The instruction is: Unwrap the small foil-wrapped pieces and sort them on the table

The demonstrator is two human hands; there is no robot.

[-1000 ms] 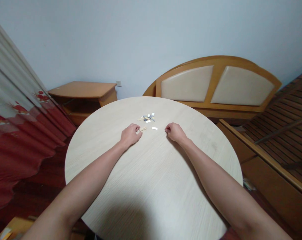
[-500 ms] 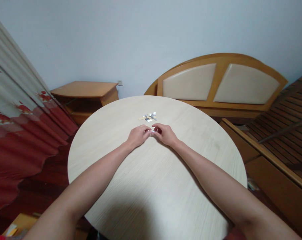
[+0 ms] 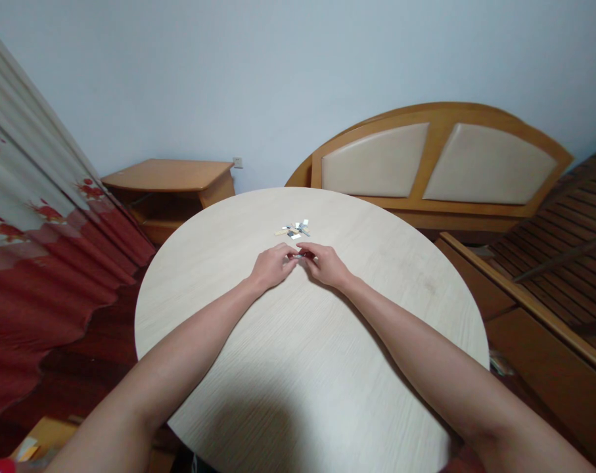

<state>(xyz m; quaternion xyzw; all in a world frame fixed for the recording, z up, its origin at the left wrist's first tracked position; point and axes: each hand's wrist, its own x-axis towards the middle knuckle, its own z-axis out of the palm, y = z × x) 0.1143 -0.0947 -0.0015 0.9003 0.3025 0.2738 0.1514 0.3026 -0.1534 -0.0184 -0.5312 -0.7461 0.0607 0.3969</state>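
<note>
My left hand (image 3: 272, 268) and my right hand (image 3: 326, 264) meet near the middle of the round table (image 3: 298, 341). Between their fingertips is a small, shiny, greyish piece (image 3: 300, 256), pinched from both sides. Fingers cover most of it, so its kind cannot be made out. Just beyond the hands lies a small pile of flat pieces (image 3: 294, 230), white, tan and dark, overlapping on the pale wood-grain top. Both forearms reach in low over the table from the near side.
A wooden cabinet (image 3: 172, 176) stands against the wall at the back left. Behind the table is a bed headboard (image 3: 376, 161) with cream panels. Slatted bed frame (image 3: 564, 243) lies to the right, and a red and white curtain (image 3: 46, 249) hangs at the left.
The small piece between my fingers has turned and shows less of its bright face. My fingertips have shifted slightly; the pile looks the same.
</note>
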